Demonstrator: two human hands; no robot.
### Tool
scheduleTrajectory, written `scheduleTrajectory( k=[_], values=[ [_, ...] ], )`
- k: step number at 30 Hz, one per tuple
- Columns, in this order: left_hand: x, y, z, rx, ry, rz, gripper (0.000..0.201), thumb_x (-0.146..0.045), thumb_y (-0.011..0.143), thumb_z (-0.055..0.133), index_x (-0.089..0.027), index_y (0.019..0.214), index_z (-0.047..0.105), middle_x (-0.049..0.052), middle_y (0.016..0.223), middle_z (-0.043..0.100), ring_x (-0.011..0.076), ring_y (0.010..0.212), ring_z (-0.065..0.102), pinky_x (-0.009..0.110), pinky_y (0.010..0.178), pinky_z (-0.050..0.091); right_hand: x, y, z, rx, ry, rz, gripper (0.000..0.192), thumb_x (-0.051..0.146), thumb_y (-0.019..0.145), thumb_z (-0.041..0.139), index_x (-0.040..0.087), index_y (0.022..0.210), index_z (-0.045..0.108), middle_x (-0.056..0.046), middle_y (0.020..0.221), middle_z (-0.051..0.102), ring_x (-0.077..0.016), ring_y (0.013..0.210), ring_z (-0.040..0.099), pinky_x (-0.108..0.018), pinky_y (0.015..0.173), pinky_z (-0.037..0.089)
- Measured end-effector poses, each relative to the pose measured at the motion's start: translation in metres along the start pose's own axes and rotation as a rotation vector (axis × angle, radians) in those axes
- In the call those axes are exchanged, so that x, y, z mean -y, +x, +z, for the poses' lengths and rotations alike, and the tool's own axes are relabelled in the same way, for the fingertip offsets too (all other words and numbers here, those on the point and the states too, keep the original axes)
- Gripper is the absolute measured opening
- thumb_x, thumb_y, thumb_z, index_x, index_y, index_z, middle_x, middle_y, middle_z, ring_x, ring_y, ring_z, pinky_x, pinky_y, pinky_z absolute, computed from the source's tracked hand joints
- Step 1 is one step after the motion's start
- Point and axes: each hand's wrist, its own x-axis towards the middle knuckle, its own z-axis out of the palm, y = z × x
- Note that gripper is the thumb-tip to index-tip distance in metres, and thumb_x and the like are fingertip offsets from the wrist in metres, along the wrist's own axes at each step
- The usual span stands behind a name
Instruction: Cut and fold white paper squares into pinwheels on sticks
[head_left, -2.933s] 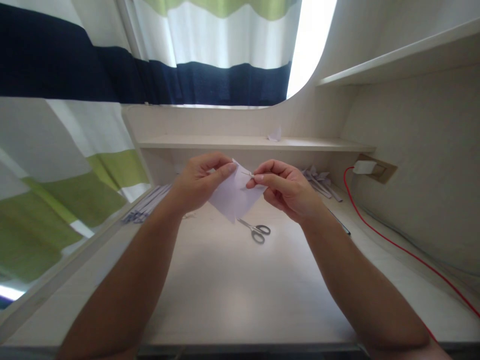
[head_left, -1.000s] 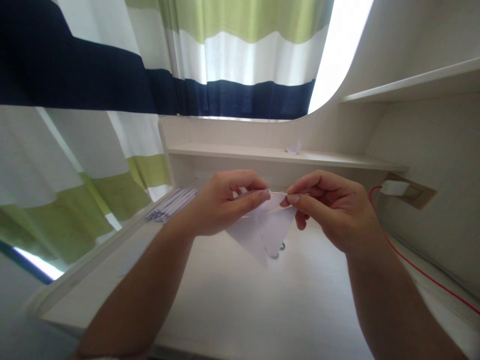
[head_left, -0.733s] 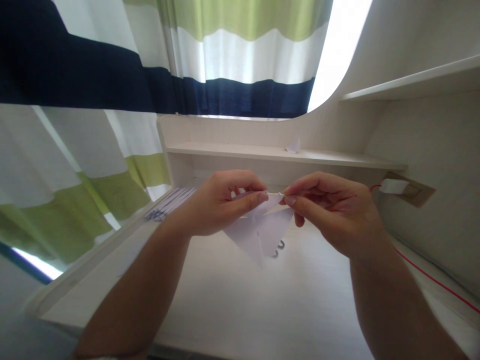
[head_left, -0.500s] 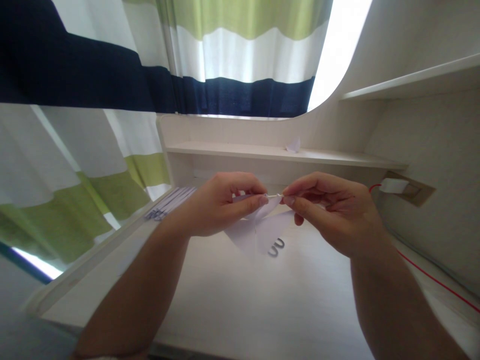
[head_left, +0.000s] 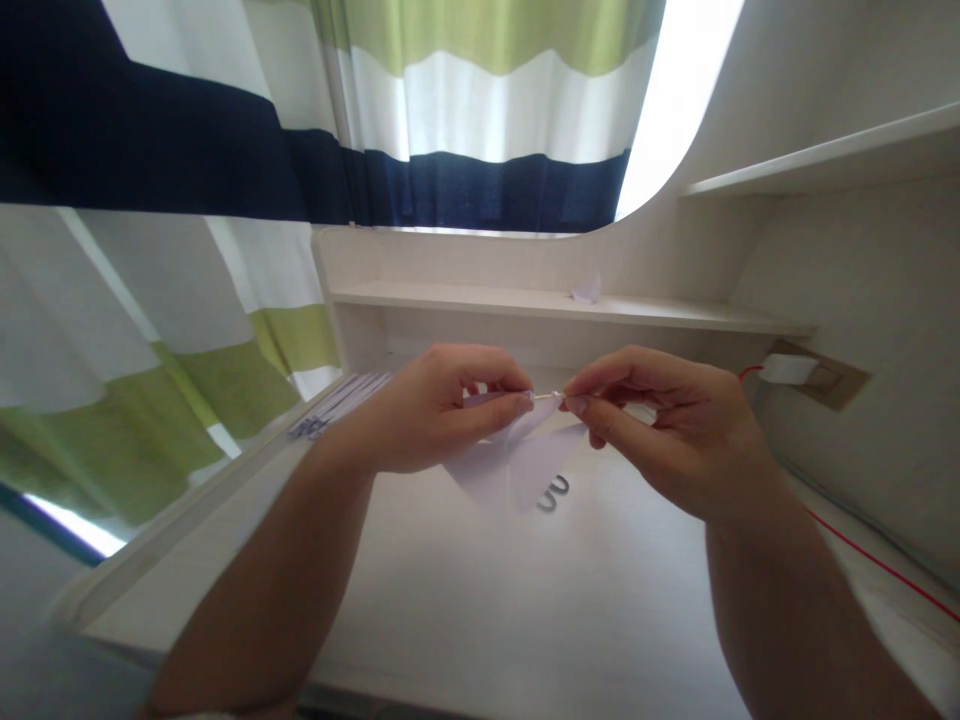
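A folded white paper [head_left: 544, 465] hangs above the desk between my two hands, its wing-like flaps spread below the fingers. My left hand [head_left: 442, 410] pinches its upper edge between thumb and index finger. At the other end of that edge, my right hand [head_left: 660, 420] has its thumb and fingertips pressed together on the paper's tip. A thin, light strip runs across the short gap between the fingertips; I cannot make out whether it is rolled paper or something else. Two grey U-shaped pieces [head_left: 553, 493] lie on the desk just behind and below the paper.
At the left edge of the white desk [head_left: 465, 620] lies a row of thin white strips [head_left: 349, 395] with dark looped ends. A small folded paper [head_left: 587, 291] stands on the back shelf [head_left: 465, 300]. On the right, a white charger [head_left: 789, 369] trails a red cable [head_left: 870, 555].
Both hands keep their pinch on the paper with only slight shifts. The gap between the fingertips shows a little more of the thin strip, and the flaps have moved slightly.
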Motion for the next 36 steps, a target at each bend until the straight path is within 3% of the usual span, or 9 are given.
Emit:
scheduleTrajectory(
  k=[4, 20, 36],
  values=[
    [-0.0001, -0.0003, 0.0, 0.017, 0.009, -0.027, 0.013, -0.026, 0.099, 0.065, -0.019, 0.096, 0.077, 0.0, 0.088, 0.075, 0.0123, 0.078, 0.066, 0.024, 0.071, 0.049, 0.002, -0.0005, -0.0011, 0.028, -0.048, -0.014, 0.009, 0.018, 0.091, 0.071, 0.023, 0.093, 0.078, 0.0, 0.074, 0.074, -0.0152, 0.063, 0.065, -0.029, 0.057, 0.05],
    [-0.0013, 0.0001, -0.0008, 0.12, 0.112, -0.115, 0.018, -0.029, 0.096, 0.063, -0.019, 0.089, 0.076, -0.001, 0.08, 0.075, 0.0117, 0.069, 0.065, 0.021, 0.061, 0.046, -0.0009, 0.0031, -0.0012, 0.162, -0.235, -0.169, 0.011, 0.016, 0.096, 0.066, 0.023, 0.094, 0.073, 0.001, 0.085, 0.075, -0.0146, 0.07, 0.065, -0.03, 0.069, 0.049],
    [-0.0036, -0.0016, -0.0021, 0.12, 0.064, -0.125, 0.017, -0.026, 0.096, 0.063, -0.018, 0.089, 0.077, 0.0, 0.075, 0.074, 0.011, 0.064, 0.063, 0.021, 0.059, 0.046, -0.0048, 0.0047, -0.0018, 0.187, -0.082, -0.074, 0.016, 0.013, 0.093, 0.063, 0.022, 0.094, 0.076, 0.0, 0.083, 0.076, -0.0154, 0.071, 0.067, -0.027, 0.065, 0.051]
  ],
)
